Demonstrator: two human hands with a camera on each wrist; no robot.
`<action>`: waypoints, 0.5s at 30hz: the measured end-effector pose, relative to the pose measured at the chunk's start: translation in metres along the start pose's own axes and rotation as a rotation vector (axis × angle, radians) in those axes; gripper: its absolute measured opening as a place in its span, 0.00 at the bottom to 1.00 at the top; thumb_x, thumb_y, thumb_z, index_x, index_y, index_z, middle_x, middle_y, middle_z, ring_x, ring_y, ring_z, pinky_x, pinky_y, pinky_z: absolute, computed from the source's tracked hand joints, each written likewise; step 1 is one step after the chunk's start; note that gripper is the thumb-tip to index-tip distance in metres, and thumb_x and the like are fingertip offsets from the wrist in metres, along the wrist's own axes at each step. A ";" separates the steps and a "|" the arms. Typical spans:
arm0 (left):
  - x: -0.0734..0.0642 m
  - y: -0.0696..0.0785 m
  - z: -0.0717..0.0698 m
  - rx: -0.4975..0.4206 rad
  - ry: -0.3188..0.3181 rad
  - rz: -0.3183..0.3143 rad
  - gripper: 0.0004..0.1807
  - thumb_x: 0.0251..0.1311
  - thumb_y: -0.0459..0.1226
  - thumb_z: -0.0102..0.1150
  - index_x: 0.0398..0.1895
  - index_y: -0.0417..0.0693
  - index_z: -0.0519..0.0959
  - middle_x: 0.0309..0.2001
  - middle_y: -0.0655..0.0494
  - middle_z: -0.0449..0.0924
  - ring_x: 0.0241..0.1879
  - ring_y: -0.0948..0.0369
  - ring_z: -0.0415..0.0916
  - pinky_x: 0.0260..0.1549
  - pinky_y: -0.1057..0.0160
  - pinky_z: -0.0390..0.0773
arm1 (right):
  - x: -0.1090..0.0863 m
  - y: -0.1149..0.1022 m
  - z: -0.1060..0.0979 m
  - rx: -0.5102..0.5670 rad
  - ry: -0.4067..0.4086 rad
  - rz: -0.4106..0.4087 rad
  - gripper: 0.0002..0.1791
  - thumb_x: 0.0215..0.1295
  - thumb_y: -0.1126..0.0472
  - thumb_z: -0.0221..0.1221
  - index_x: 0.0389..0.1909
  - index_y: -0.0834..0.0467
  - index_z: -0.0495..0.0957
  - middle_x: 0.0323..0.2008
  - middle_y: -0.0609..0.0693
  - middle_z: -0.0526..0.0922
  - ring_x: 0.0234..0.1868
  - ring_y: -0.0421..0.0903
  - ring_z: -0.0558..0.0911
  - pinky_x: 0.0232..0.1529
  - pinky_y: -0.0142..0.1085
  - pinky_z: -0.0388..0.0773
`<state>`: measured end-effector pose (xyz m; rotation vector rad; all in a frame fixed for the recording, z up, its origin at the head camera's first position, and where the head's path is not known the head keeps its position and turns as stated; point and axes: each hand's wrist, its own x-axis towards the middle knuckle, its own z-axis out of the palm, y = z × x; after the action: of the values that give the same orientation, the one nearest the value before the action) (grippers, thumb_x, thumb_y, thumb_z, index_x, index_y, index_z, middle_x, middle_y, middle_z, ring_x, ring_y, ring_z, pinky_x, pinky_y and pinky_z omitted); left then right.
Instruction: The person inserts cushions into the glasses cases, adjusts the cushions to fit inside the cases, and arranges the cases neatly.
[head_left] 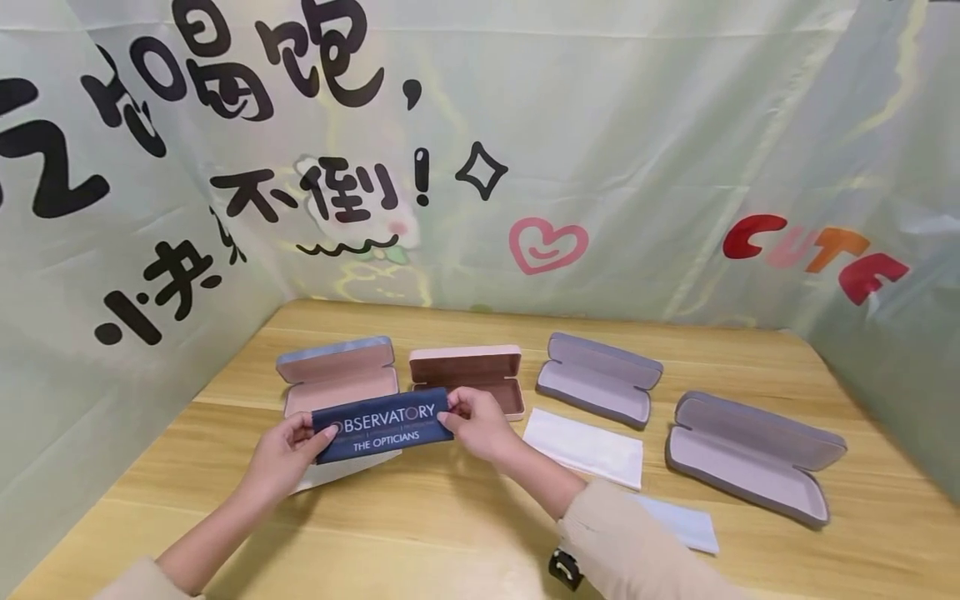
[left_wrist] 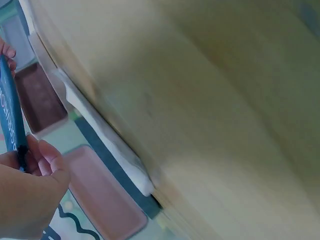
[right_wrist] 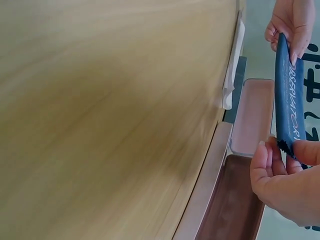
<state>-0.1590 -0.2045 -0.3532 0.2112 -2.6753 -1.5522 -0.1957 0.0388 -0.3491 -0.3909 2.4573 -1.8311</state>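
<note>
Navy cloth [head_left: 382, 425], lettered OBSERVATORY and THE OPTICIANS, is up in the air over the near side of the open cases, stretched betw. both hands w/ the print facing the wearer. L hand [head_left: 288, 454] pinches its left end, thumb on the printed face, other fingers behind; R hand [head_left: 480, 423] pinches the opp. end likewise, so both grips are narrow, w/ just the cloth in them. From the wrist views it's seen nearly edge-on, w/ a jagged dark end at the fingers.

Behind it on the wood table [head_left: 420, 542] stand 2 open cases: blue case [head_left: 337, 362] w/ pink lining, then pink case [head_left: 467, 375] w/ brown lining, both partly hidden by the cloth. Further right, a grey-blue case [head_left: 596, 379] and, nearer, a dark grey case [head_left: 753, 458] — both open too, pale inside. A white piece [head_left: 341, 473] lies beneath the navy one, partly covered. White cloth [head_left: 585, 448] lies flat just right of the R hand; pale blue cloth [head_left: 686, 525] is nearer, partly behind the R sleeve [head_left: 637, 542]. Backdrop [head_left: 637, 150] all round — black Chinese lettering, pink heart, CUTE at right
</note>
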 end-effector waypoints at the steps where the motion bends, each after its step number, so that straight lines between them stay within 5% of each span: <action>1: 0.001 -0.002 -0.003 0.006 0.006 -0.002 0.13 0.62 0.36 0.56 0.40 0.32 0.70 0.30 0.55 0.78 0.26 0.72 0.71 0.27 0.72 0.76 | 0.002 -0.001 0.003 -0.001 -0.001 0.000 0.03 0.57 0.73 0.56 0.27 0.69 0.71 0.20 0.52 0.76 0.22 0.38 0.69 0.24 0.27 0.67; 12: 0.011 -0.010 -0.022 0.028 0.039 -0.016 0.18 0.63 0.37 0.54 0.47 0.29 0.69 0.28 0.59 0.75 0.25 0.73 0.69 0.28 0.72 0.75 | 0.028 -0.003 0.028 -0.038 0.039 0.019 0.03 0.57 0.71 0.57 0.28 0.68 0.74 0.26 0.57 0.81 0.24 0.39 0.71 0.27 0.27 0.69; 15: 0.016 -0.013 -0.026 0.026 0.051 -0.034 0.20 0.63 0.38 0.54 0.49 0.28 0.69 0.27 0.62 0.75 0.25 0.73 0.69 0.27 0.72 0.75 | 0.034 -0.003 0.036 0.011 0.038 0.051 0.03 0.58 0.72 0.57 0.29 0.69 0.75 0.26 0.57 0.80 0.25 0.39 0.73 0.28 0.30 0.76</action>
<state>-0.1709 -0.2355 -0.3515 0.2952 -2.6674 -1.5012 -0.2214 -0.0034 -0.3530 -0.2921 2.4564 -1.8482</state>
